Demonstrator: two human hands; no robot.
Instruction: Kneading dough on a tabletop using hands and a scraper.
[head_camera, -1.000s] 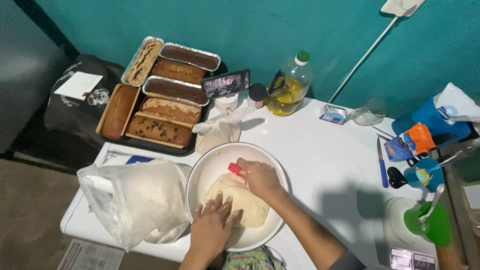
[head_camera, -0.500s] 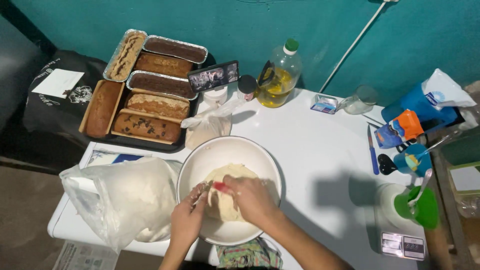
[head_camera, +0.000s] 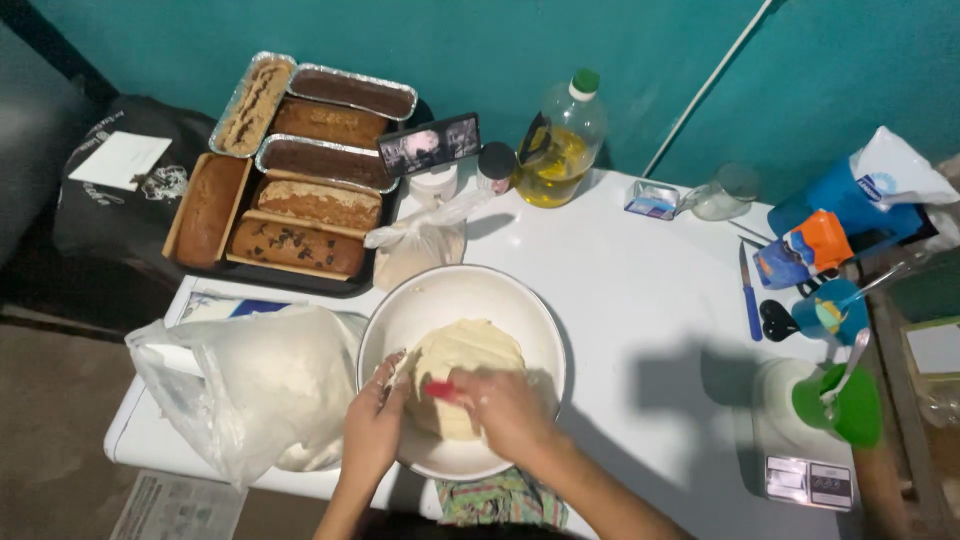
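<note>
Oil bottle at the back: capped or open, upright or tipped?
Capped and upright. The oil bottle stands on the white table by the wall with its green cap on top; yellow oil sits level in its lower part.
</note>
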